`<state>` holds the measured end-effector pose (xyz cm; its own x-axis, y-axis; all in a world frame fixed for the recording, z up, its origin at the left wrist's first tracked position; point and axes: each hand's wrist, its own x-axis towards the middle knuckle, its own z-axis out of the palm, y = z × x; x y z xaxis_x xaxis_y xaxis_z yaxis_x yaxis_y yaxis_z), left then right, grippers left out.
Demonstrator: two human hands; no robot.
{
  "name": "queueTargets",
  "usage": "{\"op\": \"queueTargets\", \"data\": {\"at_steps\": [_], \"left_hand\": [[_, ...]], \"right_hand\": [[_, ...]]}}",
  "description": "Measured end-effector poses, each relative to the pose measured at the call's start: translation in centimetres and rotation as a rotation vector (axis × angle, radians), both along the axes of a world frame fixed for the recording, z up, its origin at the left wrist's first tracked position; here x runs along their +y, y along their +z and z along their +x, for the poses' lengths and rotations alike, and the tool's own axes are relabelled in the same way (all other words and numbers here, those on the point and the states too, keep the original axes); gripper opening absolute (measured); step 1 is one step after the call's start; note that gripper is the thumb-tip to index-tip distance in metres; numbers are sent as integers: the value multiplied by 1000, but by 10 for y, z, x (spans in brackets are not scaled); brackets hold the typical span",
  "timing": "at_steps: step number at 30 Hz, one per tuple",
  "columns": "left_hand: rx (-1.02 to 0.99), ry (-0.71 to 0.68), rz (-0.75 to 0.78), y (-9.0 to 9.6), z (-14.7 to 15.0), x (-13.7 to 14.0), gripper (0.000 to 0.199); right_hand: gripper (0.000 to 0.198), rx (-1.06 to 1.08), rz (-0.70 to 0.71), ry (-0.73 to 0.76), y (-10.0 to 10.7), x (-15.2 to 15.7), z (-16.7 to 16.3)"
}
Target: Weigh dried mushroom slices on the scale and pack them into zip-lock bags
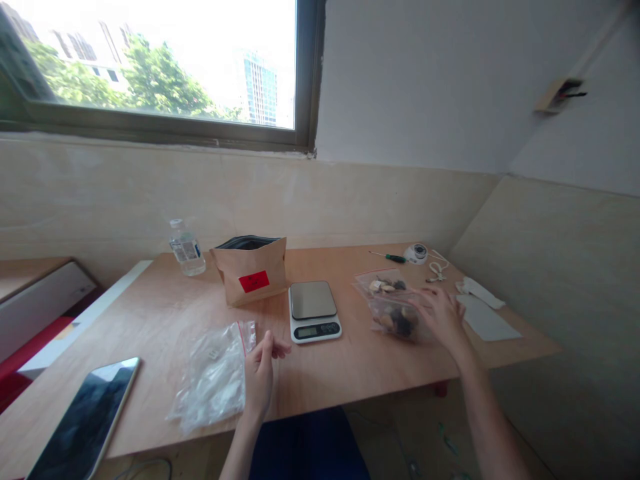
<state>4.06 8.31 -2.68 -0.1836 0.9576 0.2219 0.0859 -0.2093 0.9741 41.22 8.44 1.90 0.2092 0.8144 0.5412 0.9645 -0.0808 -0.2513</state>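
My right hand is at the near one of two clear zip-lock bags, its thumb and fingertips closed on the top right corner. This zip-lock bag holds dark and brown dried pieces. Just behind it lies the other zip-lock bag, with pale and dark dried pieces inside. My left hand is held loosely with the thumb up and nothing in it, in front of the scale. Beside it, several clear plastic bags with a red seal strip lie flat in a pile. A white kitchen scale has a bare metal plate.
A brown paper pouch with a red label stands open behind the scale. To its left is a water bottle. A phone lies front left. Back right are a screwdriver, a white camera and white paper.
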Motion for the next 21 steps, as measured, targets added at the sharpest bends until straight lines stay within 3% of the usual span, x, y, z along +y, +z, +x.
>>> {"op": "queueTargets", "data": {"at_steps": [2, 4, 8, 11, 15, 18, 21], "left_hand": [[68, 57, 42, 2, -3, 6, 47], [150, 143, 91, 9, -9, 16, 43], [291, 420, 231, 40, -25, 52, 36], [421, 621, 357, 70, -34, 84, 36], [517, 681, 320, 99, -38, 112, 33], [550, 694, 307, 111, -38, 114, 30], [561, 772, 345, 122, -40, 113, 30]], "right_hand": [[44, 2, 146, -118, -12, 1, -9], [48, 37, 206, -157, -32, -2, -26], [56, 63, 100, -169, -78, -7, -52], [58, 55, 17, -145, -100, -5, -50], [52, 23, -88, 5, -104, 2, -25], [46, 24, -149, 145, -97, 5, -6], [46, 39, -192, 162, -90, 4, -3]]}}
